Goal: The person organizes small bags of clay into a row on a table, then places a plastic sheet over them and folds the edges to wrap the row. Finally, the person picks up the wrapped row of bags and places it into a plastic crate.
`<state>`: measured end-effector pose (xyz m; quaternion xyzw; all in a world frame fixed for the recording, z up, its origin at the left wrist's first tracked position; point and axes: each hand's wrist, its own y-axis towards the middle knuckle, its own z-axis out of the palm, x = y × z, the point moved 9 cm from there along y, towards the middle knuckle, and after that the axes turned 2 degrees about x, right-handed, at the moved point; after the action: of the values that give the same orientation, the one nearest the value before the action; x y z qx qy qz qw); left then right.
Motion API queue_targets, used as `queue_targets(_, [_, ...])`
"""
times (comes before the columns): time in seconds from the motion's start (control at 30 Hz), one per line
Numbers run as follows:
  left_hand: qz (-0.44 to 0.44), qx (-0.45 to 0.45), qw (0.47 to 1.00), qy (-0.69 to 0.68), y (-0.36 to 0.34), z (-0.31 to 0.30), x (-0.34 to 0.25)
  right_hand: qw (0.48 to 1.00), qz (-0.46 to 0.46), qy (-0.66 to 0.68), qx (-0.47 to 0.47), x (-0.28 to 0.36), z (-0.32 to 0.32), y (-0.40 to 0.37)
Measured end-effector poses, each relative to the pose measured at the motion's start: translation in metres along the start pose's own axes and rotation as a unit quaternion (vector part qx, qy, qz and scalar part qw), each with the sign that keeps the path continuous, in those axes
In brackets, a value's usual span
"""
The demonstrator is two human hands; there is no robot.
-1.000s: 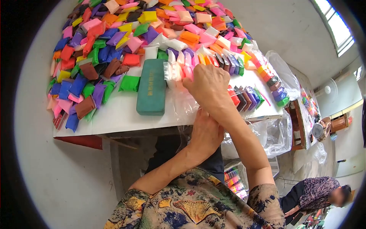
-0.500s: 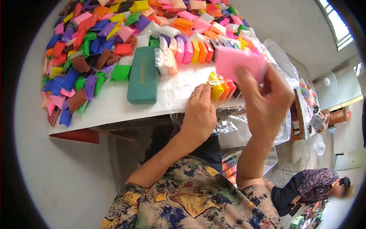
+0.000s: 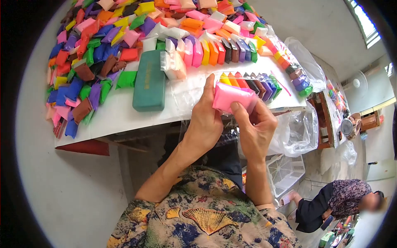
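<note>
My right hand [image 3: 254, 128] pinches a pink packet [image 3: 234, 98] between thumb and fingers, near the table's front edge. My left hand [image 3: 205, 118] is at the packet's left side, its index finger pointing up; whether it grips the packet is unclear. Just behind the packet, a short row of coloured packets [image 3: 264, 87] stands in clear plastic, yellow to green. Farther back is a longer upright row [image 3: 213, 53], pink through green. A green case [image 3: 149, 82] lies left of my left hand, with pale packets in clear wrap [image 3: 173, 66] beside it.
A large heap of coloured packets [image 3: 109, 49] covers the back and left of the white table [image 3: 111, 118]. Clear plastic bags [image 3: 295, 130] hang at the right edge. A white basket [image 3: 285, 171] is on the floor. Another person [image 3: 345, 200] sits at the lower right.
My right hand has brought the pink packet left and down, close to my left hand. My left hand has moved off the yellow packets, whose row now shows more fully.
</note>
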<state>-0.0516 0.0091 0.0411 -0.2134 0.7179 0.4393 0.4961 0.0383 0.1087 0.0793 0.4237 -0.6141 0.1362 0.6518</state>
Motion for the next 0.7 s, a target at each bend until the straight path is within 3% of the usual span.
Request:
queue_targets(0.17, [-0.044,0.000,0.998,0.040,-0.002,-0.005,-0.011,0.999,-0.019,-0.044,-0.025,-0.010,-0.002,-0.002])
queue_targets(0.27, [0.023,-0.011,0.992,0.122,-0.007,-0.003,-0.024,0.994,-0.048,-0.093,-0.037,-0.013,-0.002,-0.004])
queue_targets(0.37, [0.065,-0.021,0.947,0.314,-0.012,-0.007,-0.041,0.980,-0.082,-0.176,-0.041,-0.005,0.000,-0.006])
queue_targets(0.7, [0.046,-0.110,0.965,0.235,-0.025,-0.018,-0.029,0.932,-0.159,-0.309,-0.097,0.003,0.021,-0.016])
